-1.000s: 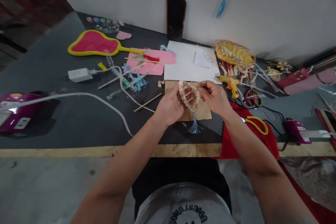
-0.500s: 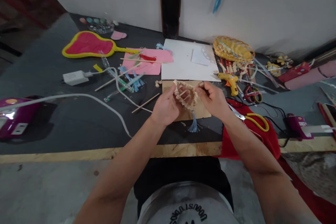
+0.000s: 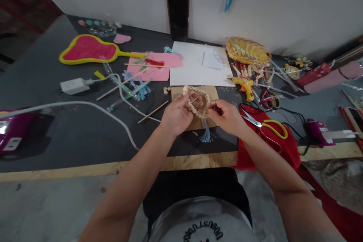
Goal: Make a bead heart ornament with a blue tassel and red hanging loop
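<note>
A cream-coloured beaded-looking loop (image 3: 204,93) with a blue tassel (image 3: 206,132) hanging from its lower end is held over a piece of brown cardboard (image 3: 214,94). My left hand (image 3: 178,115) grips the loop's left side between thumb and fingers, and some of its fingers show through the opening. At the loop's lower right, my right hand (image 3: 225,115) has its thumb and fingertips pinched together on the edge. Whether those fingertips also hold something small cannot be seen.
Behind the cardboard lies a white board (image 3: 187,68). A yellow glue gun (image 3: 245,87), yellow-handled scissors (image 3: 272,125) on red cloth (image 3: 252,151) and a wicker basket (image 3: 241,57) are on the right. To the left are wooden sticks (image 3: 153,112), a white cable (image 3: 113,115) and a pink-and-yellow fan (image 3: 90,50).
My right hand has slid down the loop's right side, from its upper right to its lower right near the tassel. My left hand keeps its hold. The whole view has shifted slightly.
</note>
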Available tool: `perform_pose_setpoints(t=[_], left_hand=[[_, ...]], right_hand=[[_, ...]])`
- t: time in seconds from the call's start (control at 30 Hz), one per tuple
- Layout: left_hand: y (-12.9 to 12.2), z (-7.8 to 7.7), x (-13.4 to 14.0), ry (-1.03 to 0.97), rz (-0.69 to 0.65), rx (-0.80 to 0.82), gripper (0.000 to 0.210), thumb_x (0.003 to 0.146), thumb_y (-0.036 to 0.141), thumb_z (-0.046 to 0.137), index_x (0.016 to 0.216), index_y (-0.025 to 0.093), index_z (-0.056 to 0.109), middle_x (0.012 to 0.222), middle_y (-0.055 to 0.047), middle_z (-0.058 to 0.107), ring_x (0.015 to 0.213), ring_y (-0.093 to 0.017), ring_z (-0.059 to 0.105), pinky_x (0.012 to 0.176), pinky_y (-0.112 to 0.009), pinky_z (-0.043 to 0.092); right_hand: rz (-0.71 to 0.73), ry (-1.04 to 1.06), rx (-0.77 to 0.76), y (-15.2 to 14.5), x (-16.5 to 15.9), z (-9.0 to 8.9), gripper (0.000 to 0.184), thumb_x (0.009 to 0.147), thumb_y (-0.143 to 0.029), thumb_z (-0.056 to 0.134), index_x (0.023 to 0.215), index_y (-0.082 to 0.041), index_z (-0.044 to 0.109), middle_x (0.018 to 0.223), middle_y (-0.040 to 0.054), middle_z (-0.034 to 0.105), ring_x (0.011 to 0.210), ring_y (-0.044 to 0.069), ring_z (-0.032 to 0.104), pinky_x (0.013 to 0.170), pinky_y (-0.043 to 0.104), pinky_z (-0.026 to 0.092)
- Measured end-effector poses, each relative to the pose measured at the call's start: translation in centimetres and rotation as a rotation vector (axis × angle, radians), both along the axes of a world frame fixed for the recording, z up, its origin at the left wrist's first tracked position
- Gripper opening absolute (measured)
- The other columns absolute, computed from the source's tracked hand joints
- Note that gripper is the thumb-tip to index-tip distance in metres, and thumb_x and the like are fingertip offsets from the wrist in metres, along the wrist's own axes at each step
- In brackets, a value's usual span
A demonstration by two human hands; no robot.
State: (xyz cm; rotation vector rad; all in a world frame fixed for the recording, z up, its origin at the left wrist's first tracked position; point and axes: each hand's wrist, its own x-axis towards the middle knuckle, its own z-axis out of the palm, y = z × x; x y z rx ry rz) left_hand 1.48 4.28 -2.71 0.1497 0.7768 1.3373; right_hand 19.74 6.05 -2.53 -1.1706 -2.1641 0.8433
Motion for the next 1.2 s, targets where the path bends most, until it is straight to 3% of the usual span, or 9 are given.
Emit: perform_pose_setpoints(t=[0.2, 0.3, 0.5, 0.63, 0.8, 1.0, 1.1, 1.2], left_hand=[[0.0, -0.4, 0.1, 0.009, -0.087, 0.094, 0.019, 0.094, 0.022, 0.052, 0.092, 0.015, 0.069, 0.091, -0.008, 0.076, 0.098, -0.023, 0.072, 0.094, -0.04, 0.058], [0.0, -0.3, 0.1, 0.017, -0.077, 0.082, 0.014, 0.092, 0.024, 0.057, 0.09, 0.016, 0.069, 0.088, -0.007, 0.076, 0.094, -0.022, 0.072, 0.091, -0.036, 0.058], [0.0, 0.0, 0.2, -0.018, -0.059, 0.074, 0.016, 0.093, 0.021, 0.053, 0.087, 0.016, 0.068, 0.085, -0.006, 0.074, 0.089, -0.019, 0.072, 0.092, -0.034, 0.056], [-0.1, -0.2, 0.0, -0.026, -0.081, 0.093, 0.016, 0.093, 0.022, 0.055, 0.088, 0.017, 0.069, 0.09, -0.007, 0.076, 0.097, -0.022, 0.072, 0.093, -0.036, 0.056], [-0.1, -0.8, -0.3, -0.003, -0.043, 0.02, 0.011, 0.092, 0.017, 0.058, 0.092, 0.015, 0.068, 0.097, -0.009, 0.076, 0.092, -0.021, 0.072, 0.085, -0.035, 0.057], [-0.2, -0.8, -0.3, 0.1, -0.02, 0.003, 0.006, 0.087, 0.009, 0.064, 0.089, 0.014, 0.065, 0.091, -0.006, 0.074, 0.084, -0.017, 0.071, 0.083, -0.034, 0.059], [-0.2, -0.5, -0.3, 0.094, -0.022, -0.041, 0.011, 0.09, 0.006, 0.058, 0.092, 0.014, 0.064, 0.089, -0.005, 0.074, 0.086, -0.019, 0.072, 0.087, -0.042, 0.06], [0.0, -0.3, -0.5, 0.064, -0.02, -0.073, 0.018, 0.095, 0.007, 0.048, 0.092, 0.013, 0.065, 0.087, -0.006, 0.074, 0.088, -0.02, 0.073, 0.091, -0.047, 0.06]], right_hand=[[0.104, -0.211, 0.062, 2.2, -2.3, 0.8, 0.022, 0.089, -0.015, 0.056, 0.106, -0.018, 0.069, 0.11, 0.0084, 0.071, 0.097, 0.019, 0.065, 0.083, 0.03, 0.049], [0.147, -0.328, 0.098, 2.8, -3.2, 1.0, 0.024, 0.089, -0.015, 0.056, 0.108, -0.019, 0.07, 0.115, 0.0091, 0.069, 0.1, 0.022, 0.066, 0.081, 0.031, 0.05], [0.235, -0.318, 0.192, 3.2, -3.9, 0.5, 0.021, 0.092, -0.012, 0.051, 0.096, -0.02, 0.07, 0.115, 0.0071, 0.071, 0.11, 0.021, 0.064, 0.086, 0.03, 0.049], [0.197, -0.252, 0.202, 3.0, -3.3, 0.4, 0.018, 0.094, -0.014, 0.048, 0.094, -0.019, 0.065, 0.109, 0.0093, 0.072, 0.101, 0.02, 0.065, 0.083, 0.03, 0.048], [-0.005, -0.052, 0.231, 2.6, -0.4, 2.0, 0.014, 0.097, -0.027, 0.048, 0.088, -0.02, 0.057, 0.083, 0.004, 0.066, 0.076, 0.016, 0.059, 0.07, 0.029, 0.043], [-0.273, 0.129, 0.2, 1.1, 4.1, 4.2, 0.039, 0.103, -0.042, 0.039, 0.07, -0.023, 0.042, 0.06, -0.0027, 0.047, 0.053, 0.011, 0.043, 0.055, 0.027, 0.033], [-0.283, 0.116, 0.134, 0.1, 4.7, 3.4, 0.047, 0.101, -0.049, 0.043, 0.062, -0.022, 0.039, 0.054, -0.0032, 0.042, 0.05, 0.01, 0.039, 0.051, 0.026, 0.029], [-0.18, 0.087, -0.114, -0.9, 4.2, 1.3, 0.044, 0.096, -0.049, 0.052, 0.063, -0.022, 0.042, 0.056, -0.0031, 0.05, 0.049, 0.01, 0.045, 0.049, 0.024, 0.033]])
